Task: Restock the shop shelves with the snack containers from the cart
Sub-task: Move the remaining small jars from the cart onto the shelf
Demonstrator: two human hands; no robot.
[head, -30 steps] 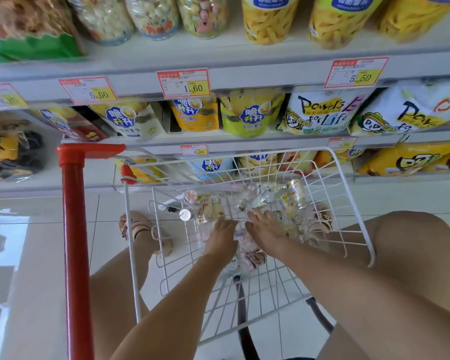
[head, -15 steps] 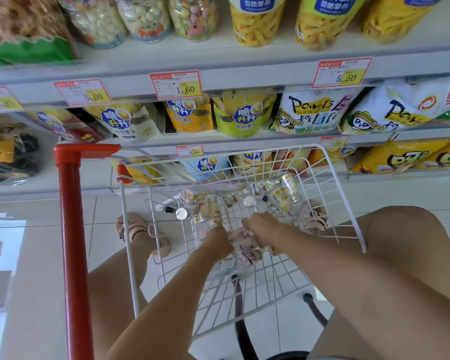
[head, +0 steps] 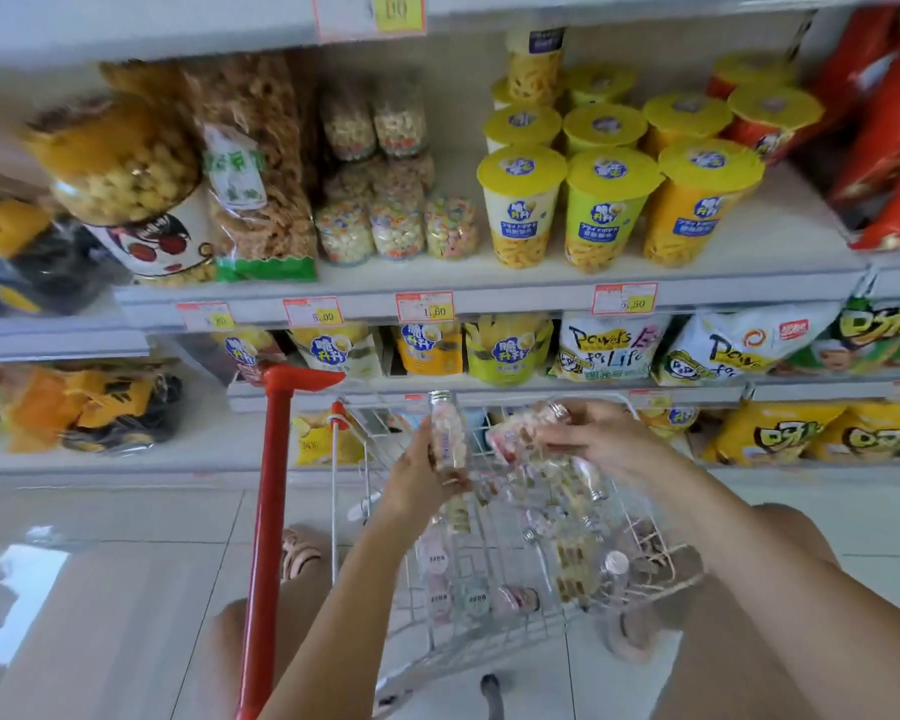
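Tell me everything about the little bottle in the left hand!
The bottle is small, slim and clear, plastic by the look, with a silver screw cap. It is packed with pink and white sweets, and a pale label runs down its side. It stands nearly upright, cap up, above the wire cart. The left hand grips its lower half, curled round it. The right hand holds a second bottle beside it, apart.

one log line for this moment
left hand: holds upright bottle | right hand: holds tilted bottle | both over cart
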